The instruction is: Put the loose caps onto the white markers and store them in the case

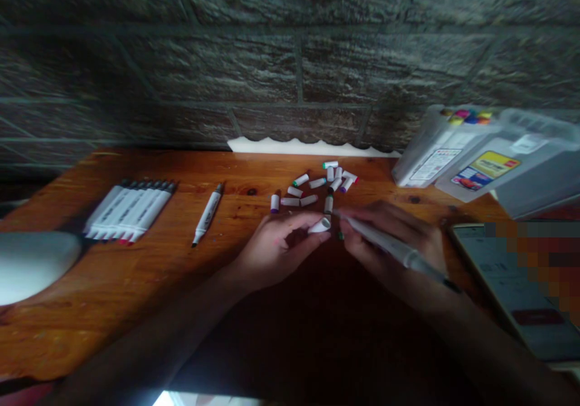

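Observation:
My left hand (283,243) pinches a white marker cap (319,225) between thumb and fingers, its open end tipped up to the right. A white marker (389,246) lies slantwise in my right hand (394,255), the fingers closed round it. Its far end points at the cap, with a small gap between them. Several loose marker caps (309,200), white with coloured ends, are scattered on the wooden table (235,309) just beyond my hands. One green-ended cap (341,235) shows partly beside my right fingers.
Left on the table are a row of several white markers (131,209), a single marker (208,215) and a pale rounded object (36,267). A plastic case holding markers (430,146) and a clear lidded case (484,164) stand back right. A tablet (516,291) lies at right.

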`<state>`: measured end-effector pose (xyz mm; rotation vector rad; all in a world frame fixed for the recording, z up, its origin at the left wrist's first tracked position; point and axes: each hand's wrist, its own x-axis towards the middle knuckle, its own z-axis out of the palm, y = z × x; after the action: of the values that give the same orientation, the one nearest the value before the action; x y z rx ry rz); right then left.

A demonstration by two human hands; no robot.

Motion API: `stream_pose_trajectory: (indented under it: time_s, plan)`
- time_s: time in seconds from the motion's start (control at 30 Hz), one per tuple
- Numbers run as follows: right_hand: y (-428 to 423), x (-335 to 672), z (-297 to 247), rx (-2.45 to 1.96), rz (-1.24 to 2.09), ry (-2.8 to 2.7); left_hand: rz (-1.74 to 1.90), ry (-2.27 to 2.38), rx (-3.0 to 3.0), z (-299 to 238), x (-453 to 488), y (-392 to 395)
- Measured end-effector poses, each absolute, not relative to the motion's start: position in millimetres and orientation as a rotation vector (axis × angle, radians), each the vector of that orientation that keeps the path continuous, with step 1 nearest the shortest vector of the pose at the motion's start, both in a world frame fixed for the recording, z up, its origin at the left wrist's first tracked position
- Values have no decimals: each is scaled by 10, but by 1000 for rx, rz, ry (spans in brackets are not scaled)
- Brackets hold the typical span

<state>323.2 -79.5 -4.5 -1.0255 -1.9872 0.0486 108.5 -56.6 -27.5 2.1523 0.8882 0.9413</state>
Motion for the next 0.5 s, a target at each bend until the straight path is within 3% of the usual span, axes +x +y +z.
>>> stream_pose_trajectory:
  time_s: [0.17, 0.5]
  plan:
    - [-639, 3492, -73, -1298, -39, -1774, 904, 854, 2126, -215, 1088, -625]
    - [-911, 3197, 55, -1142, 199, -1797, 856, 866, 2134, -234, 1071, -589]
